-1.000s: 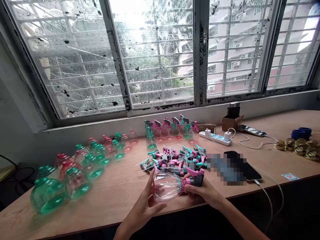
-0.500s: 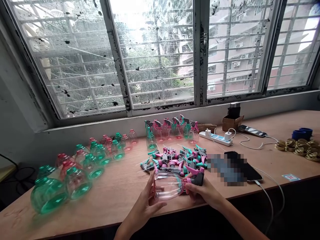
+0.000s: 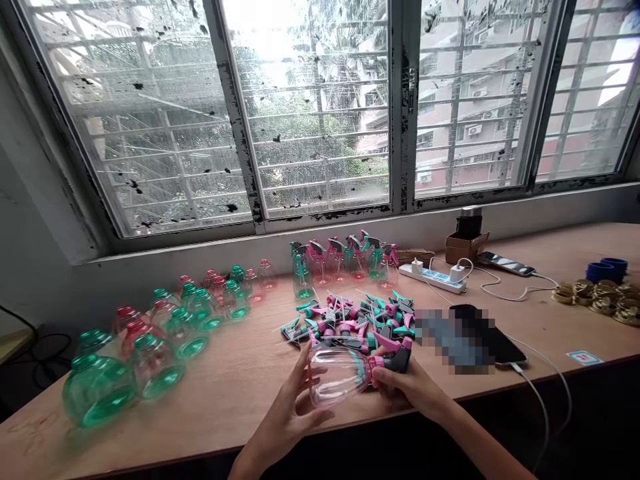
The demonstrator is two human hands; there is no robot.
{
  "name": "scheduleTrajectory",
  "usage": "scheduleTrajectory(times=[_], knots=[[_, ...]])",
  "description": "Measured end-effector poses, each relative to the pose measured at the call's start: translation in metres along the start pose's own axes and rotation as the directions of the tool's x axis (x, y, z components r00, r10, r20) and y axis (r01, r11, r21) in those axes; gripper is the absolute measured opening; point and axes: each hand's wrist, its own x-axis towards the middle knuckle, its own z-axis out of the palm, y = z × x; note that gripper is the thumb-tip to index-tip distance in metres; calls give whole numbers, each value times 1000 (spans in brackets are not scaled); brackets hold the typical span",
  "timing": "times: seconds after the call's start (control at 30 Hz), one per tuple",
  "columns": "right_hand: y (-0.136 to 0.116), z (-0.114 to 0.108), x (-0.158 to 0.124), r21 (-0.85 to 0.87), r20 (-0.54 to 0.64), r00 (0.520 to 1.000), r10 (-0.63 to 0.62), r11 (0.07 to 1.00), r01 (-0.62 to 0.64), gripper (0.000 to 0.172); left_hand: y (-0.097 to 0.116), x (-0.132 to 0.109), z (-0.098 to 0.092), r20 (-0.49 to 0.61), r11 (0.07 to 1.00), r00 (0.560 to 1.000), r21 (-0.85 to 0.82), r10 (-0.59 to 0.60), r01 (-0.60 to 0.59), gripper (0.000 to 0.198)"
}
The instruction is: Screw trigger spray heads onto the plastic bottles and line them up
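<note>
Spray bottle (image 3: 336,377): clear, pink-tinted plastic, smooth and glossy, catching window glare. Its trigger head (image 3: 393,360): pink and grey plastic, duller, near matt. Loose trigger sprayers (image 3: 355,320): same matt plastic in teal, pink and grey. Empty bottles (image 3: 100,400): translucent green and pink plastic, glossy. Counter (image 3: 240,393): bare plywood, matt, grain visible. Window frame (image 3: 235,120): pale paint, flaking to dark patches, rough. Caps (image 3: 600,297): gold, metallic shine. Box (image 3: 463,247): brown cardboard, matt. Power strip (image 3: 440,277): smooth white plastic. Phone (image 3: 487,337): glossy black face.
</note>
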Motion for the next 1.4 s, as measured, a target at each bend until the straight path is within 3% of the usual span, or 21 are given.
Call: scheduleTrajectory(times=[0.17, 0.37, 0.67, 0.83, 0.93, 1.1, 1.23, 1.4], knots=[[-3, 2, 0, -3, -5, 1000, -11, 1000, 11, 40, 0, 1, 1, 67, 1000, 998, -16, 20, -19, 105], [-4, 7, -1, -4, -32, 999, -1, 1000, 0, 46, -1, 2, 0, 48, 997, 998, -73, -27, 31, 99], [-7, 6, -1, -39, -27, 1000, -16, 999, 15, 38, -11, 3, -1, 27, 998, 1000, 54, 16, -17, 104], [-2, 5, -1, -44, -50, 999, 7, 999, -9, 45, -10, 4, 1, 29, 996, 999, -78, -38, 40, 117], [-3, 6, -1, -24, -35, 999, -1, 1000, 0, 42, -8, 4, 0, 40, 998, 999, -61, -31, 34, 111], [-5, 6, 0, -11, -23, 1000, -9, 1000, 9, 40, -7, 4, -1, -2, 992, 1000, 125, 10, -10, 101], [-5, 6, 0, -16, -26, 1000, -9, 1000, 8, 43, -7, 5, 0, 33, 999, 999, 37, 6, -8, 110], [-7, 7, 0, -27, -42, 999, -14, 1000, 13, 43, -9, 5, 0, 48, 1000, 999, -20, -12, 13, 100]])
